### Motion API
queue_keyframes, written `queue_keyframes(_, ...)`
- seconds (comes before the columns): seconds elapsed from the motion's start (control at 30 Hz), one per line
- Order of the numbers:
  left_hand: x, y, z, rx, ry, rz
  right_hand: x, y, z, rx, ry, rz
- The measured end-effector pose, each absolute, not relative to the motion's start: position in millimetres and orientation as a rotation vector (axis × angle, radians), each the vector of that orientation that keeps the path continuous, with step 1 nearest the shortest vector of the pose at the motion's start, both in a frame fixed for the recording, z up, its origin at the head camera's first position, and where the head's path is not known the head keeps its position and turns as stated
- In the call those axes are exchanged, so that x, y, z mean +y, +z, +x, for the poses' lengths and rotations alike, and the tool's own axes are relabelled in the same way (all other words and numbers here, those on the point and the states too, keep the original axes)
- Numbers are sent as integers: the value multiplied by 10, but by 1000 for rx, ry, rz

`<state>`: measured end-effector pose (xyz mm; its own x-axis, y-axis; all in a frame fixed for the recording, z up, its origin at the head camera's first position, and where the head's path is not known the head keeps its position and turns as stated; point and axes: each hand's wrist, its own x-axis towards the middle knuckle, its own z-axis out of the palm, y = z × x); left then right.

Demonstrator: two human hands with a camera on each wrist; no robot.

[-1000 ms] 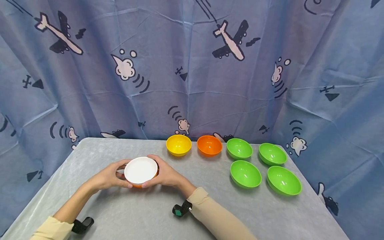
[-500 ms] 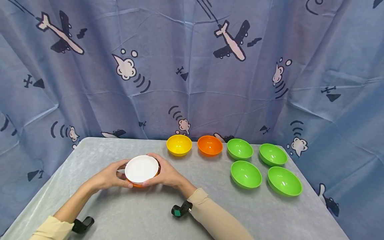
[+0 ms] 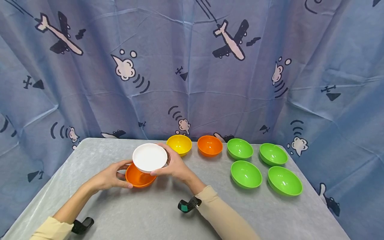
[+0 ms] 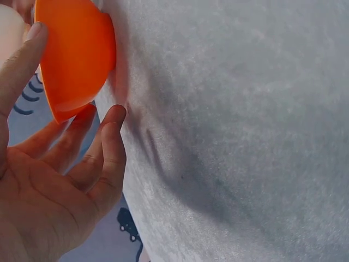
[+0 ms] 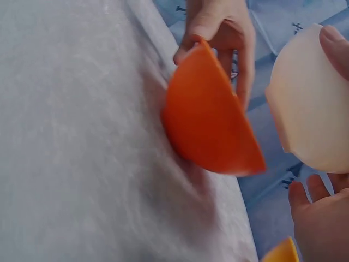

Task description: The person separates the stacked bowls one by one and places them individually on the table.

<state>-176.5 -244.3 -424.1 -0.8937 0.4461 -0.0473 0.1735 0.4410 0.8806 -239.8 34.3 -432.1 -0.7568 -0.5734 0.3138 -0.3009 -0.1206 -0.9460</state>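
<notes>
A white bowl point(image 3: 149, 157) hangs tilted in my right hand point(image 3: 177, 166), which pinches its rim between thumb and fingers. Just below and to its left, an orange bowl point(image 3: 139, 179) stands upright on the table. My left hand point(image 3: 108, 176) holds that orange bowl at its left side, thumb near the front rim and fingers behind. In the left wrist view the thumb touches the rim of the orange bowl point(image 4: 79, 57). Seen from the right wrist, the white bowl point(image 5: 310, 103) is apart from the orange bowl point(image 5: 210, 117).
A yellow bowl point(image 3: 179, 144) and another orange bowl point(image 3: 209, 145) stand along the table's back edge. Several green bowls point(image 3: 245, 174) are grouped at the right. A blue patterned curtain point(image 3: 192, 66) hangs behind the grey table point(image 3: 135, 216).
My right hand has lifted the white bowl out of the orange bowl, moving up and to the right. The left hand and the orange bowl have stayed in place.
</notes>
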Motion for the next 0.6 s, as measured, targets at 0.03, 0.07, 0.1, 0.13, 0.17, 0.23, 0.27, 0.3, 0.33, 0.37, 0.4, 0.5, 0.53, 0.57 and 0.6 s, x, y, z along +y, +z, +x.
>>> queue_keyframes(0.03,-2446,-4238,-1765,2429,1430,536,378,-4302,-2403,1936,-1985,-977)
queue_keyframes(0.07,-2451,-4237,-1768,2430,1431,542,416,-4290,-2413,1943,-1985,-961)
queue_keyframes(0.1,-2456,-4237,-1771,2433,1429,548,457,-4279,-2420,1951,-1987,-943)
queue_keyframes(0.13,-2460,-4239,-1774,2435,1426,551,498,-4271,-2425,1963,-1987,-925)
queue_keyframes(0.17,-2463,-4241,-1776,2437,1426,550,539,-4264,-2428,1978,-1986,-903)
queue_keyframes(0.23,-2466,-4244,-1777,2446,1420,532,618,-4261,-2437,2001,-1981,-874)
queue_keyframes(0.27,-2466,-4247,-1777,2447,1418,528,660,-4266,-2442,2017,-1975,-863)
queue_keyframes(0.3,-2464,-4250,-1775,2451,1412,525,704,-4273,-2446,2020,-1974,-860)
queue_keyframes(0.33,-2461,-4251,-1771,2448,1414,524,748,-4278,-2445,2039,-1966,-851)
queue_keyframes(0.37,-2459,-4253,-1767,2445,1415,525,798,-4279,-2439,2058,-1955,-839)
queue_keyframes(0.4,-2457,-4256,-1763,2444,1414,530,849,-4285,-2434,2068,-1951,-831)
queue_keyframes(0.5,-2456,-4257,-1755,2434,1415,549,1006,-4303,-2415,2113,-1941,-804)
queue_keyframes(0.53,-2457,-4257,-1754,2434,1415,546,1056,-4309,-2410,2135,-1934,-794)
queue_keyframes(0.57,-2460,-4259,-1754,2440,1409,541,1105,-4317,-2406,2138,-1937,-791)
queue_keyframes(0.6,-2463,-4262,-1756,2446,1403,538,1151,-4330,-2406,2148,-1937,-791)
